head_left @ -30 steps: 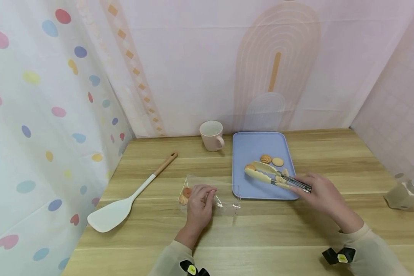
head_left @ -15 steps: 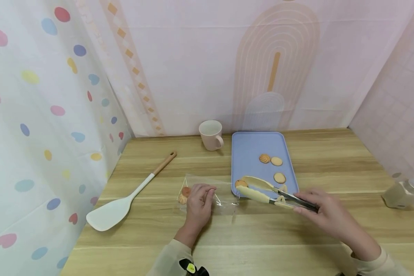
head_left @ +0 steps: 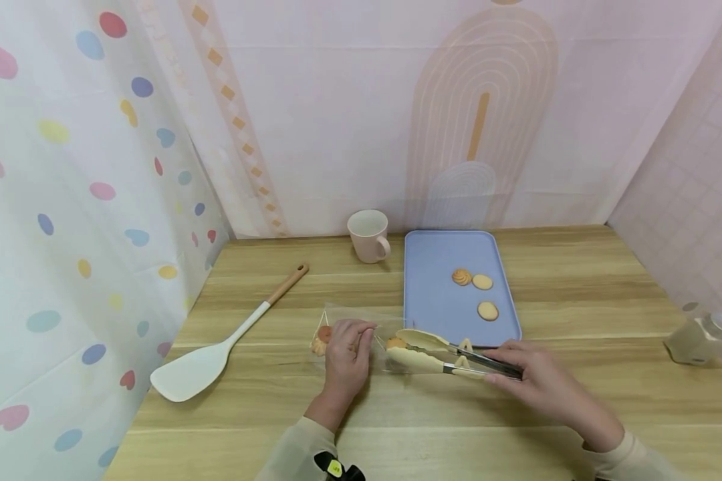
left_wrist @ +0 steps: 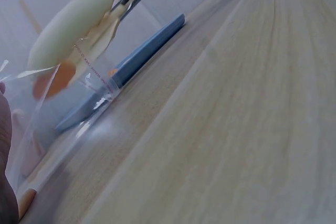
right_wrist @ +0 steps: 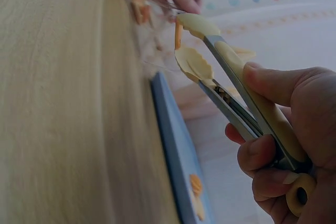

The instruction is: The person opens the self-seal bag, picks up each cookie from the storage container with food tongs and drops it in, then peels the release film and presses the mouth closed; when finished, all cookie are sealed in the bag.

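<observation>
My left hand (head_left: pixel 347 361) pinches the upper edge of a clear plastic bag (head_left: pixel 370 317) on the table, with several cookies (head_left: pixel 320 342) at the bag's left end. My right hand (head_left: pixel 544 384) grips metal tongs with cream tips (head_left: pixel 418 361). Between those tips sits a round cookie (head_left: pixel 396 343), at the bag's right-hand opening. In the left wrist view, the held cookie (left_wrist: pixel 55 81) shows behind the clear film. The right wrist view has thumb and fingers wrapped round the tongs (right_wrist: pixel 244 85), the cookie (right_wrist: pixel 178 36) standing on edge between the tips.
A blue tray (head_left: pixel 448 250) behind the tongs carries a swirled cookie (head_left: pixel 461 276) and two flat cookies (head_left: pixel 488 310). Behind the bag stands a pink mug (head_left: pixel 368 236). A white spatula (head_left: pixel 195 374) lies left, and a lidded jar (head_left: pixel 704 339) stands far right.
The tongs have carried the cookie leftward from over the tray to the bag's opening, with my right hand moving along. My left hand stays in place on the bag.
</observation>
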`<act>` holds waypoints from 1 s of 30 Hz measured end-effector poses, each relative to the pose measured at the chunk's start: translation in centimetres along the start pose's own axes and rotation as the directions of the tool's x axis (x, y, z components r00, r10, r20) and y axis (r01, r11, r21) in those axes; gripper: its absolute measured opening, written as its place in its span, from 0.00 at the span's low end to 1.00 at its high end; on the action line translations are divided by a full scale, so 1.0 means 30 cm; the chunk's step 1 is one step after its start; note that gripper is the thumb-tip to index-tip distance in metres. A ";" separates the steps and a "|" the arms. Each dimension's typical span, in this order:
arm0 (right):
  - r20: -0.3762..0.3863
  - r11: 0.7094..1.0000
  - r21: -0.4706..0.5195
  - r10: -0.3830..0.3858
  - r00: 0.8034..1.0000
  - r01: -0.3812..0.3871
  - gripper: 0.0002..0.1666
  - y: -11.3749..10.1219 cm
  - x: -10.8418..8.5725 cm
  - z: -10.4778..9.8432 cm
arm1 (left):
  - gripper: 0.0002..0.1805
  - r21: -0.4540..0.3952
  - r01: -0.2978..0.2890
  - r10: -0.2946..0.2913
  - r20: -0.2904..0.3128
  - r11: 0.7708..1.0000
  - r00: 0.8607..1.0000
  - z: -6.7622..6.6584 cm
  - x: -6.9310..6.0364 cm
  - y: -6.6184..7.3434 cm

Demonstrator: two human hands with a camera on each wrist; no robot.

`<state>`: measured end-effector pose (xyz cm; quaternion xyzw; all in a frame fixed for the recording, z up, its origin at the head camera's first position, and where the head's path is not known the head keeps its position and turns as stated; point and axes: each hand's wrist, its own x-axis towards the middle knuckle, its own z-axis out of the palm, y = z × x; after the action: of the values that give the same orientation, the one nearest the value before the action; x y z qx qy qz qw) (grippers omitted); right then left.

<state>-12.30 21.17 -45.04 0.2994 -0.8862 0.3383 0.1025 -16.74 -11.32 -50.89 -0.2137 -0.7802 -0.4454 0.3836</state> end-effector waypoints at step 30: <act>0.061 0.997 0.001 0.077 0.995 -0.077 0.26 -0.105 0.204 0.272 | 0.06 -0.012 -0.121 0.120 -0.048 0.993 0.992 0.012 0.003 0.008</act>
<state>-15.13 11.10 -47.13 0.2755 -0.8992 0.3342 0.0619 -16.79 -10.87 -50.79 -0.2529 -0.7532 -0.4323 0.4265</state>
